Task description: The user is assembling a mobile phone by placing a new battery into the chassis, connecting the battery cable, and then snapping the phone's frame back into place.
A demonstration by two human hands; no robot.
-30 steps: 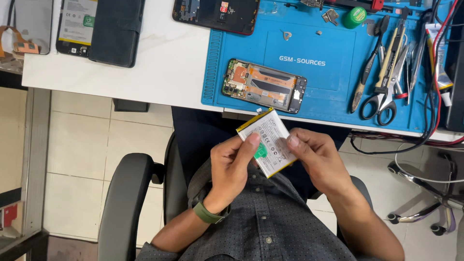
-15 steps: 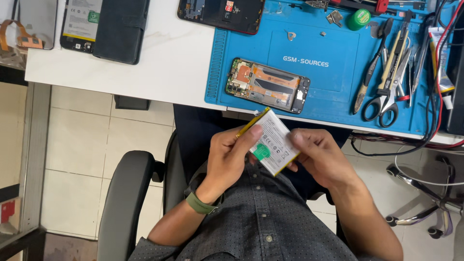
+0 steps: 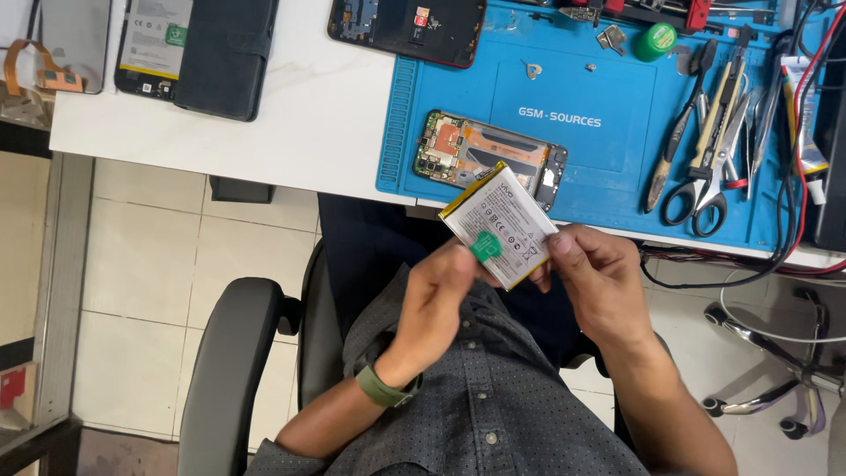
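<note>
Moved: battery now sits higher, overlapping the opened phone (on blue mat).
Left hand: pinching battery's lower edge.
Right hand: gripping its right edge.

One phone battery, one opened phone frame and one blue repair mat show. Two more opened phones lie on the table, beside one pair of scissors and one green pot.

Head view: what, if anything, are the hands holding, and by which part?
A flat white phone battery, held between both hands: the left hand grips its lower-left edge, the right hand its lower-right edge.
</note>
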